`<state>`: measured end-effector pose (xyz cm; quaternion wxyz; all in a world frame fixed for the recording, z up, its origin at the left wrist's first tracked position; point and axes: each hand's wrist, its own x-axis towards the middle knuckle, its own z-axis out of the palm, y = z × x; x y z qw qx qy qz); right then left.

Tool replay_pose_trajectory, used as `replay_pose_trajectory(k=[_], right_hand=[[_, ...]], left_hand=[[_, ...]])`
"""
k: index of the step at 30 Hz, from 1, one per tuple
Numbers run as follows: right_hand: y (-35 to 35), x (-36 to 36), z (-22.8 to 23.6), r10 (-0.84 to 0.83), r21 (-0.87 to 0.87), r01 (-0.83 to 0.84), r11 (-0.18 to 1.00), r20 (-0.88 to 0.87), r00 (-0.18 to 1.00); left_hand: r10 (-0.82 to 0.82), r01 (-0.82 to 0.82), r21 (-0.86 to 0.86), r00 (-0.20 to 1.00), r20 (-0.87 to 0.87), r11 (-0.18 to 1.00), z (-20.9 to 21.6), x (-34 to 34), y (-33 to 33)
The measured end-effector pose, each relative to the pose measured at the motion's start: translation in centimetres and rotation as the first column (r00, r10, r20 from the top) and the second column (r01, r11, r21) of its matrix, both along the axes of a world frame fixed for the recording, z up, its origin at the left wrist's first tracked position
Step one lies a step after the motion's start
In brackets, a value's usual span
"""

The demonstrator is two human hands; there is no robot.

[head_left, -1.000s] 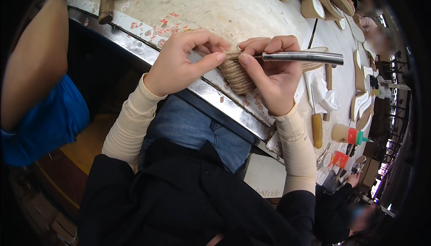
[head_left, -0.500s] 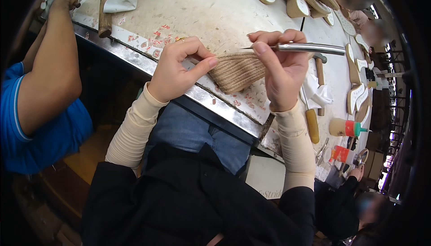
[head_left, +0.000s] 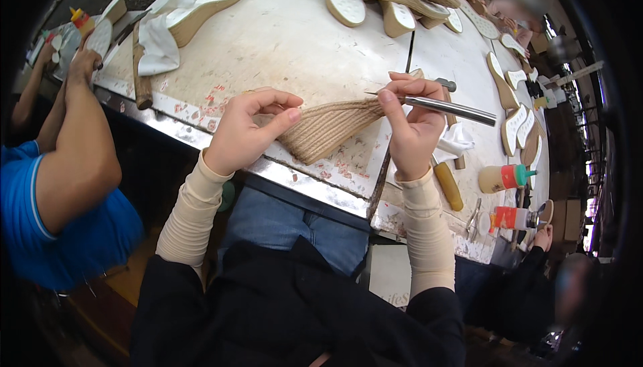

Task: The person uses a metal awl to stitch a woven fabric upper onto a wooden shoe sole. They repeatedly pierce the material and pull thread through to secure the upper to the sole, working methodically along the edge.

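A rope-wrapped wedge sole (head_left: 329,128) in tan is held up between my hands, over the near edge of the table. My left hand (head_left: 249,129) is at its tall heel end, thumb and index finger close together at the corner. Whether something thin lies between those fingertips is too small to tell. In my right hand (head_left: 414,122) is an awl-like tool with a silver metal handle (head_left: 462,111). Its thin point sticks out leftward above the sole's upper edge. The right thumb and fingers are also by the sole's thin end, partly hiding it.
Wedge soles (head_left: 398,19) with white tops lie piled at the back. A wooden-handled tool (head_left: 142,72) and white cloth (head_left: 159,51) lie left. On the right are a yellow handle (head_left: 447,186), squeeze bottles (head_left: 499,178) and pliers-like metal tools (head_left: 474,216). A co-worker's arm (head_left: 84,139) is at left.
The view has shifted, showing more of the table's left side. The sole is turned so more of its long side shows. My left fingertips are slightly farther apart; the awl-like tool now slants down rightward.
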<state>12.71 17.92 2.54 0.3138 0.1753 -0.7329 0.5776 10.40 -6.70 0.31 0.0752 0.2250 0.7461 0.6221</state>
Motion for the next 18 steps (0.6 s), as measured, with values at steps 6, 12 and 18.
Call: replay_pose_trajectory(k=[6, 12, 18], right_hand=[[0.6, 0.8, -1.3, -0.049, 0.044, 0.044, 0.998, 0.108, 0.993], [2.6, 0.7, -1.3, -0.215, 0.242, 0.209, 0.947, -0.004, 0.977], [2.1, 1.3, -1.6, -0.076, 0.033, 0.073, 0.997, 0.102, 0.992]], left_hand=[[-0.143, 0.134, -0.105, 0.987, -0.077, 0.985, 1.6, -1.9, 3.5], [-0.155, 0.142, -0.186, 0.986, -0.060, 0.972, 2.2, -2.7, 5.2], [-0.162, 0.088, -0.300, 0.960, -0.230, 0.950, 2.9, -3.4, 6.0]])
